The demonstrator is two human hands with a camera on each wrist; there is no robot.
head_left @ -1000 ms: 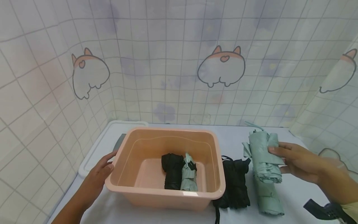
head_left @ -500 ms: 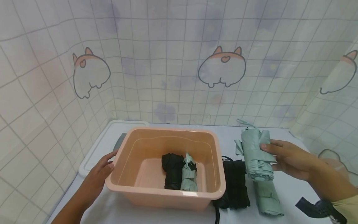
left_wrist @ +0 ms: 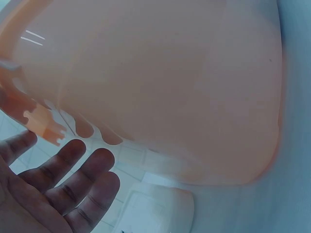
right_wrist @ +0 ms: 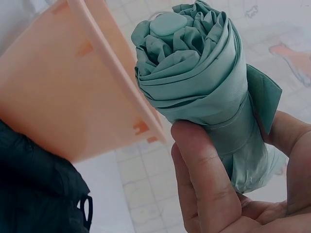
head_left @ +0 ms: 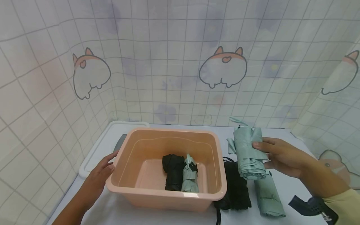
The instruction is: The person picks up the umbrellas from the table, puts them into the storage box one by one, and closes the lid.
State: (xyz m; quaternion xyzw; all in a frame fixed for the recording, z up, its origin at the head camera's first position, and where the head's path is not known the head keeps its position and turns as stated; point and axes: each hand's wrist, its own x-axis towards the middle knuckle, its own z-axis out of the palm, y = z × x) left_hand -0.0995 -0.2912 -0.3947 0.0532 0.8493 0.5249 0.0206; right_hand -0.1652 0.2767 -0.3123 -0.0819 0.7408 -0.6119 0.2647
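My right hand grips a folded pale green umbrella above the table, just right of the peach plastic bin. Its wrist strap loops at the far end. In the right wrist view, fingers and thumb wrap the rolled cloth of this umbrella, and its round end cap faces the camera. My left hand touches the bin's left rim with loosely extended fingers. Inside the bin, a folded black umbrella lies beside a smaller pale green one.
Right of the bin lies another black folded umbrella, partly under its rim. A second green folded umbrella lies farther right. Behind the bin's left side are a white lid and a grey flat piece. A patterned curtain surrounds the table.
My right hand has carried the green umbrella leftward towards the bin, uncovering more of the green one lying on the table. The left hand and the bin have stayed put.
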